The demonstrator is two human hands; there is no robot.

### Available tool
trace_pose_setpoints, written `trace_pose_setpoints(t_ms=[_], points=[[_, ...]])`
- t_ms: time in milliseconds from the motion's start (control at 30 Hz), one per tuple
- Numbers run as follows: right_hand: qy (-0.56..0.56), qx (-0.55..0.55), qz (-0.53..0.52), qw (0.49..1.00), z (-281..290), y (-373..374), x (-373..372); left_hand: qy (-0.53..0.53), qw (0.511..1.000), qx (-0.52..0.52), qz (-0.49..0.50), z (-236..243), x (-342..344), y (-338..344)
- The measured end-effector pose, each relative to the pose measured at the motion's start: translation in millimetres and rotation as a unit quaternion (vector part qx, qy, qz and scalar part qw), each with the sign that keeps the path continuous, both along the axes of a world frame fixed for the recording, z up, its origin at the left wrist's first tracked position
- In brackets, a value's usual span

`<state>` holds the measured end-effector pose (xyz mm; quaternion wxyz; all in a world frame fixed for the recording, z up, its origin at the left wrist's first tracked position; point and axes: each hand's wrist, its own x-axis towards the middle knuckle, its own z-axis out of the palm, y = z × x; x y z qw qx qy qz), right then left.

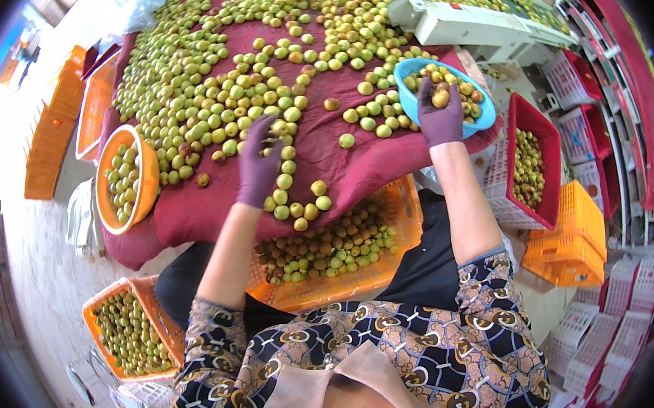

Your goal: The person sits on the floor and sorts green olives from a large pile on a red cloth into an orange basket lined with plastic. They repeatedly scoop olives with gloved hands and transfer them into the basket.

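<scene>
My left hand [259, 162], in a purple glove, is over the dark red cloth [354, 153]. Its fingers curve apart beside several small round green-to-brown fruits, like jujubes [287, 152], and I see none firmly gripped. On the right, my right hand [441, 116], gloved alike, is at a blue bowl [404, 85] part full of the same fruit. A brownish jujube [441, 99] shows between its fingers and thumb. Below the cloth's near edge, between my legs, stands an orange crate [411, 212] with greener and browner jujubes inside.
Loose jujubes spread thickly over the table's far side, next to a white machine chute [466, 27]. An orange basin [148, 175] of jujubes is at the left edge. Filled crates stand at lower left [160, 310] and right [546, 132]; stacked orange crates [572, 240] are nearby.
</scene>
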<state>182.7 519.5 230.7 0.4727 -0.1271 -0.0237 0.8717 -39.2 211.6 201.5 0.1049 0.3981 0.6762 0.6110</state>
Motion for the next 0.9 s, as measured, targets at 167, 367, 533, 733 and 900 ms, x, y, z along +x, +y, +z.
trace_pose_setpoints(t_ms=[167,367,533,733,900], points=[[-0.111,0.08,0.054,0.989,-9.4,-49.3,-31.1,0.154,0.961,-0.11,0.201,-72.3,-115.3,-86.0],[-0.509,0.373,0.189,0.752,-19.5,-75.5,-65.2,0.26,0.828,-0.433,0.244,-81.8,-162.9,-113.5],[-0.615,0.639,0.175,0.426,-103.8,-46.1,-95.4,0.29,0.879,-0.346,0.154,-103.6,-153.2,-73.5],[-0.584,0.778,0.154,0.173,-74.3,-129.6,-115.0,0.305,0.886,-0.345,0.06,-77.5,-79.9,-46.5],[-0.469,0.819,0.278,0.177,-62.9,-149.3,-88.8,0.282,0.903,-0.314,-0.082,-70.1,-33.2,-43.2]])
